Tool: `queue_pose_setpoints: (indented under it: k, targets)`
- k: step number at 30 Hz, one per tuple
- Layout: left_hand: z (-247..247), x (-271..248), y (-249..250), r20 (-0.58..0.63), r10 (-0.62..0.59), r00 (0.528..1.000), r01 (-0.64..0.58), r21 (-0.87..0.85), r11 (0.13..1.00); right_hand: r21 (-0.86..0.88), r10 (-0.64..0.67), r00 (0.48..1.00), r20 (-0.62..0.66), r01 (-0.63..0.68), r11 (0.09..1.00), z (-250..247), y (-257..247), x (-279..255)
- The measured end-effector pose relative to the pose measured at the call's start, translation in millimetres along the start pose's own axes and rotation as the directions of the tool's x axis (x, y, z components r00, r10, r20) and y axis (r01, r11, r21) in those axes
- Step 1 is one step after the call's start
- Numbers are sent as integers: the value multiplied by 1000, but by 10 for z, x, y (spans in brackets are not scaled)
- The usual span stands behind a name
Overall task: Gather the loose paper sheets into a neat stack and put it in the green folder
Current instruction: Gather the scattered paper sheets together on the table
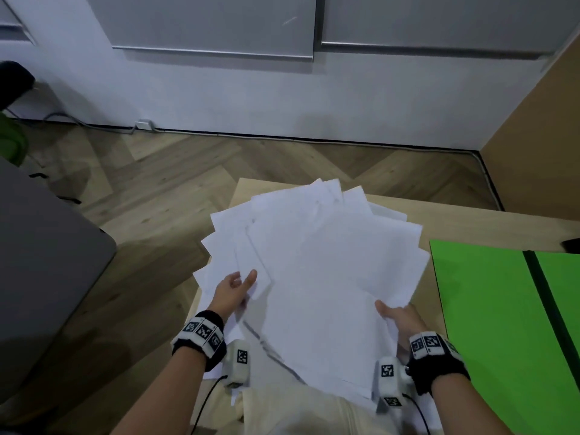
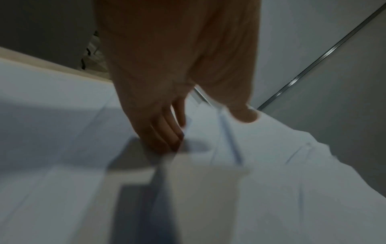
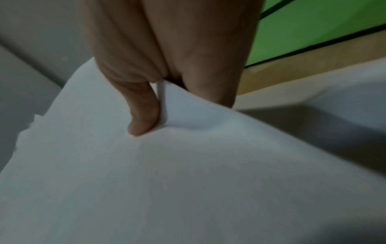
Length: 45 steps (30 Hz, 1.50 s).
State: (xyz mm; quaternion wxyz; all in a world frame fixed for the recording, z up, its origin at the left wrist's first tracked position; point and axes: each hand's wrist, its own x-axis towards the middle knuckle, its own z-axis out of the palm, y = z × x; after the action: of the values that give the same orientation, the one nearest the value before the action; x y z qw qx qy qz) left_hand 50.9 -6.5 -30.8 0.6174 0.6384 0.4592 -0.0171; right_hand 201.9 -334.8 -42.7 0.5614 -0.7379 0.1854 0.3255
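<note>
A fanned, uneven bunch of white paper sheets [image 1: 329, 271] is held above the light wooden table [image 1: 470, 224]. My left hand [image 1: 243, 277] grips its left edge, thumb on top and fingers tucked under the raised sheets [image 2: 271, 148]; the left hand [image 2: 208, 127] looks blurred in the wrist view. My right hand [image 1: 389, 312] pinches the near right corner, thumb pressed on the top sheet [image 3: 146, 173] and fingers hidden underneath. The right hand [image 3: 181, 113] dents the paper. A few sheets [image 1: 205, 277] lie lower at the left. The green folder [image 1: 489, 309] lies open on the table to the right.
A grey piece of furniture [image 1: 47, 262] stands at the left over the herringbone wood floor [image 1: 172, 171]. A brown panel [image 1: 539, 136] rises at the right. A dark object [image 1: 571, 244] sits at the table's right edge. A cable [image 1: 282, 136] runs along the wall base.
</note>
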Motion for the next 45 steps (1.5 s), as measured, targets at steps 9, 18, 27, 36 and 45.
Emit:
queue_pose_setpoints:
  k: [9, 18, 27, 36, 45]
  targets:
    - [155, -119, 3, 198, -56, 979, 105, -243, 964, -141, -113, 991, 67, 121, 983, 300, 48, -182]
    - [278, -230, -14, 23, -105, 994, 102, 102, 990, -495, 61, 992, 112, 3, 869, 358, 66, -199]
    - [150, -204, -157, -33, -140, 990, 136, -93, 986, -580, -156, 908, -390, -110, 807, -108, 127, -178]
    - [253, -258, -182, -48, -84, 995, 85, 37, 996, -417, -74, 984, -160, 1, 909, -48, 72, -145]
    - [177, -238, -177, -103, -103, 989, 107, 32, 994, -285, -167, 958, -235, 97, 954, -218, 132, -125]
